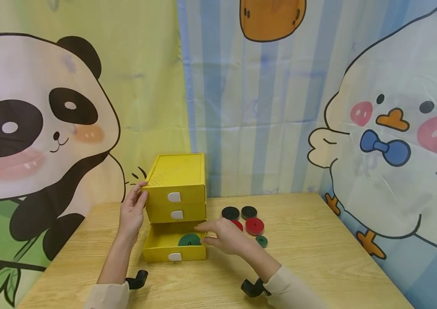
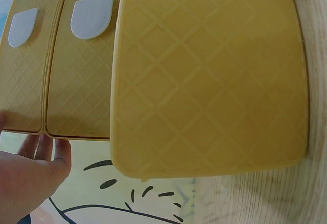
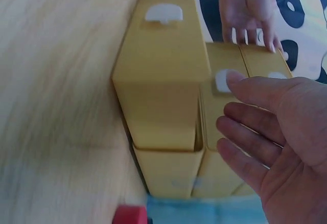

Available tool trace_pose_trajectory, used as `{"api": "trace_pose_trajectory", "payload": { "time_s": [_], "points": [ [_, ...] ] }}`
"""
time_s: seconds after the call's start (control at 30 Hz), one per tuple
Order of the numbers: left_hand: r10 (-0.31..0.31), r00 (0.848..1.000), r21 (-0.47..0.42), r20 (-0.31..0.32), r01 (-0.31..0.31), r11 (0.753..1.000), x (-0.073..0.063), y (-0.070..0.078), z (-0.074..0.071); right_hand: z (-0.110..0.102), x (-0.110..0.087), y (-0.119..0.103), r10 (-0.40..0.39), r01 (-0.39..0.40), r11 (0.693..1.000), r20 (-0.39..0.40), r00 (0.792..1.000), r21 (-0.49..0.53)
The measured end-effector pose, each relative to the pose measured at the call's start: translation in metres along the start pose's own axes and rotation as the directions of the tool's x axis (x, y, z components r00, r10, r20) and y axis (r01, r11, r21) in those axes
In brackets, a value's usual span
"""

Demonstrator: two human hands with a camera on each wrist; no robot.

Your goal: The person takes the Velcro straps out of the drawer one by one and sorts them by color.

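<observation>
A yellow chest of drawers [image 1: 180,169] stands on the table, its lowest drawer [image 1: 156,255] pulled out toward me. Inside that drawer lies a dark green disc [image 1: 189,240]. My left hand [image 1: 131,214] touches the chest's left side with its fingertips, level with the upper drawers, which are closed. In the left wrist view, that hand's fingers [image 2: 45,147] press on the side near the seam between those drawers. My right hand [image 1: 226,237] hovers at the drawer's right wall, fingers extended and spread; the right wrist view shows its palm [image 3: 301,142] holding nothing.
Right of the chest lie two black discs [image 1: 230,213], a red disc [image 1: 255,226], a second red one partly hidden behind my right hand, and a small green disc [image 1: 261,241]. Each drawer has a white tab handle [image 1: 174,197]. Patterned curtains [image 1: 241,107] rise behind the table.
</observation>
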State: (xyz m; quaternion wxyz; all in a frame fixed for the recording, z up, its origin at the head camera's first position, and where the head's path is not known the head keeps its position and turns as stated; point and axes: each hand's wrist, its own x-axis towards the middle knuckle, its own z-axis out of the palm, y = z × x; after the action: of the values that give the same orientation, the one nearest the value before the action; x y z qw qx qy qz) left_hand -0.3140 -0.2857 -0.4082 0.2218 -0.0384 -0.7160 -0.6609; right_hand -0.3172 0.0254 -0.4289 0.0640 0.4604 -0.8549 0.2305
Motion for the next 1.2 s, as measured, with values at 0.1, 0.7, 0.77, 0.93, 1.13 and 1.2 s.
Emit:
{"api": "trace_pose_trajectory", "payload": {
  "time_s": [0.1, 0.7, 0.77, 0.93, 1.13, 1.2],
  "points": [
    [0.002, 1.000, 0.001, 0.000, -0.002, 1.000, 0.000, 0.000, 0.000, 0.006, 0.005, -0.005, -0.041, 0.041, 0.999, 0.004, 0.999, 0.001],
    [0.015, 1.000, 0.008, 0.004, -0.015, 1.000, 0.001, -0.001, -0.001, 0.011, 0.032, -0.009, -0.035, 0.052, 0.994, 0.165, 0.986, -0.099],
    [0.008, 1.000, 0.009, 0.003, -0.008, 1.000, 0.000, -0.001, -0.001, 0.010, 0.034, -0.007, -0.029, 0.049, 0.994, 0.189, 0.981, -0.101],
    [0.017, 1.000, 0.003, 0.000, -0.017, 1.000, 0.000, -0.002, -0.002, 0.009, 0.044, -0.004, -0.070, 0.095, 0.992, 0.251, 0.966, -0.088],
    [0.009, 1.000, 0.009, 0.002, -0.009, 1.000, 0.001, 0.000, -0.001, 0.017, 0.062, 0.002, -0.061, 0.101, 0.989, 0.320, 0.946, -0.110],
    [0.009, 1.000, 0.008, 0.005, -0.009, 1.000, 0.001, 0.001, -0.001, 0.021, 0.066, 0.002, -0.048, 0.096, 0.987, 0.340, 0.939, -0.128]
  ]
}}
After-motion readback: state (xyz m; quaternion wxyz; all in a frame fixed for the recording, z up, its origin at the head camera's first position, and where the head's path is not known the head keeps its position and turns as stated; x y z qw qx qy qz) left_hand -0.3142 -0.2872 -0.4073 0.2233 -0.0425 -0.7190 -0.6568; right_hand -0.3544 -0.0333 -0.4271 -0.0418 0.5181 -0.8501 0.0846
